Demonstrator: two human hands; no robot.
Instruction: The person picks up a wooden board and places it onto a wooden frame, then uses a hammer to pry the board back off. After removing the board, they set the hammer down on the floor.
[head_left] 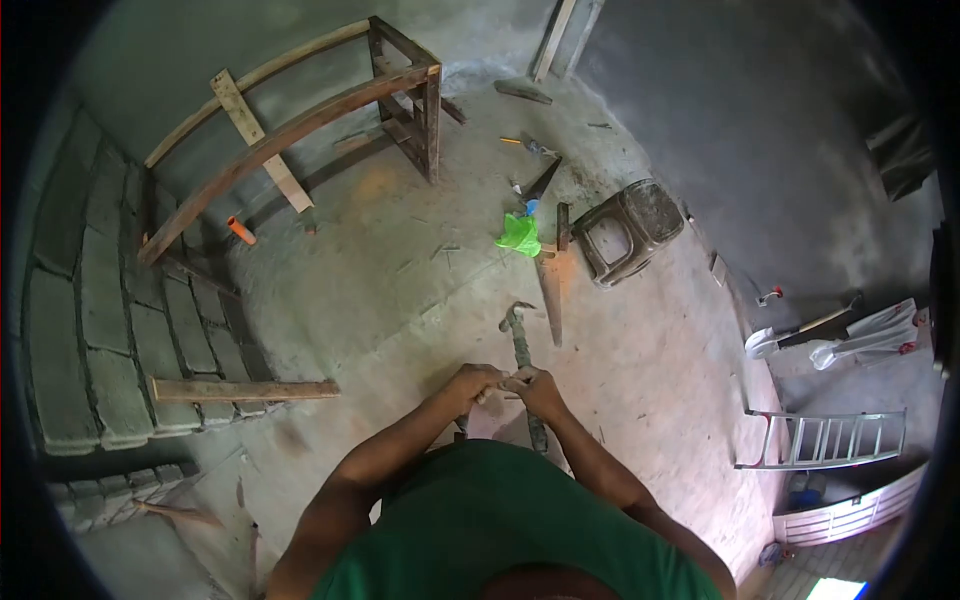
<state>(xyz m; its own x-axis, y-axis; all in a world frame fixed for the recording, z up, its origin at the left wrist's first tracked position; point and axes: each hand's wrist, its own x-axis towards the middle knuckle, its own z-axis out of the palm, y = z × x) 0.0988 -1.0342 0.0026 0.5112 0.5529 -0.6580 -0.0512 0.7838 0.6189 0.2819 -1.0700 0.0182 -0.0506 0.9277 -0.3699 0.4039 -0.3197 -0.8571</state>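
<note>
In the head view, my left hand (476,383) and my right hand (541,393) meet in front of my body, fingers closed. A claw hammer (521,343) runs through my right hand. Its head points away from me, and the handle end shows below the hand. My left fingers are pinched against the right ones. Something thin and pale shows between the hands, too small to name. Beyond the hammer, a handsaw (551,295) lies on the floor beside a bright green bag (519,234).
A wooden frame (290,140) stands at the far left, near stacked blocks (105,290). A plank (245,390) juts out at left. A brown plastic stool (630,230) lies tipped over at right. Further right are a shovel (765,343) and a ladder (825,440).
</note>
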